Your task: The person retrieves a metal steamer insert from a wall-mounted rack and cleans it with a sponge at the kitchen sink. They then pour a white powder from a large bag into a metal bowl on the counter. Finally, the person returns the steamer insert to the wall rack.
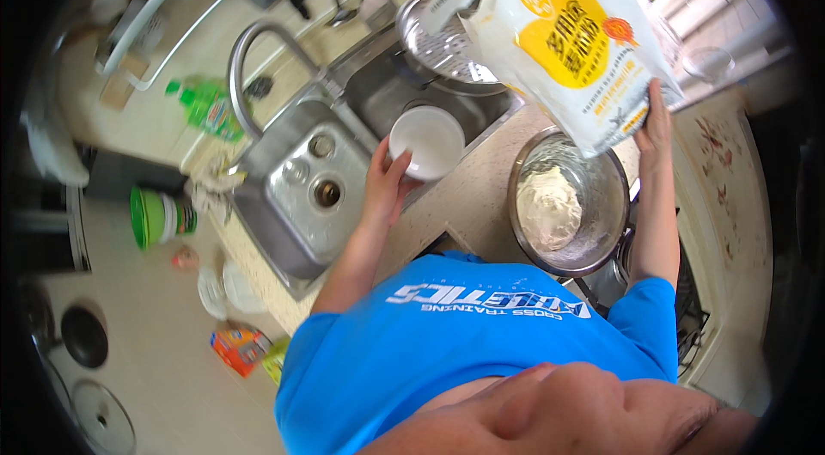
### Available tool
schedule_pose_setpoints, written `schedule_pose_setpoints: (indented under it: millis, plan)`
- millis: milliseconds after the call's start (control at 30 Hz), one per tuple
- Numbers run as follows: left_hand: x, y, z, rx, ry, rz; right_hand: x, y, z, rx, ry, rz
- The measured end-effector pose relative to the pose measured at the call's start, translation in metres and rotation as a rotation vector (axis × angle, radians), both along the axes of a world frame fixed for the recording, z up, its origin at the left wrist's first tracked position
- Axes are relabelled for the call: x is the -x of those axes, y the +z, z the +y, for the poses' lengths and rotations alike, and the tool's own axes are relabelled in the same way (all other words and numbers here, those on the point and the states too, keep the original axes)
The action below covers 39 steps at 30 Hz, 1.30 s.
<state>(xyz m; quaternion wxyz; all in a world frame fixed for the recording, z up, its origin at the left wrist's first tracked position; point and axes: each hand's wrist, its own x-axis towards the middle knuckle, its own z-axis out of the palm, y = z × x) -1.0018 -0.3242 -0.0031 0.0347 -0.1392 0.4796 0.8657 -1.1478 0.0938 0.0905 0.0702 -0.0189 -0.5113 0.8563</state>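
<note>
My left hand (385,187) grips the rim of a small white bowl (433,149), thumb over its edge, beside the sink. The bowl's inside looks pale; whether it holds anything is unclear. My right hand (656,123) holds a white and yellow flour bag (548,36) by its lower end. That bag bears printed writing and tilts, its torn mouth facing left towards the white bowl and sink. Below it, on the counter, stands a steel mixing bowl (602,210) with a lump of pale dough or wet flour (551,213) inside.
A double steel sink (283,191) with a curved faucet (242,62) lies left of me. A perforated steel strainer (419,23) rests over its far basin. Green detergent bottles (209,108) stand behind the faucet. A gas stove (693,332) is at my right.
</note>
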Motion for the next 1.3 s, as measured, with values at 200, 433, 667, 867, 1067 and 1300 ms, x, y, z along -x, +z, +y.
schedule_pose_setpoints:
  millis: [200, 433, 667, 867, 1067, 1300]
  plan:
    - [0.008, 0.016, -0.006, -0.035, 0.061, 0.077, -0.007, 0.030, -0.017, -0.282, 0.006, -0.008]
    - [0.003, 0.015, -0.004, -0.013, 0.013, 0.095, -0.007, 0.062, -0.035, -0.552, 0.013, 0.118]
    - [0.009, -0.004, 0.001, -0.131, 0.030, 0.112, 0.005, 0.081, -0.033, -0.720, -0.047, 0.106]
    - [0.012, -0.012, 0.007, -0.114, 0.010, 0.115, 0.015, 0.094, -0.019, -0.855, -0.032, 0.105]
    - [0.011, -0.016, 0.010, -0.128, 0.033, 0.114, 0.018, 0.116, -0.013, -0.859, -0.038, 0.138]
    - [0.012, -0.018, 0.012, -0.117, 0.034, 0.104, 0.020, 0.132, -0.010, -0.943, -0.067, 0.159]
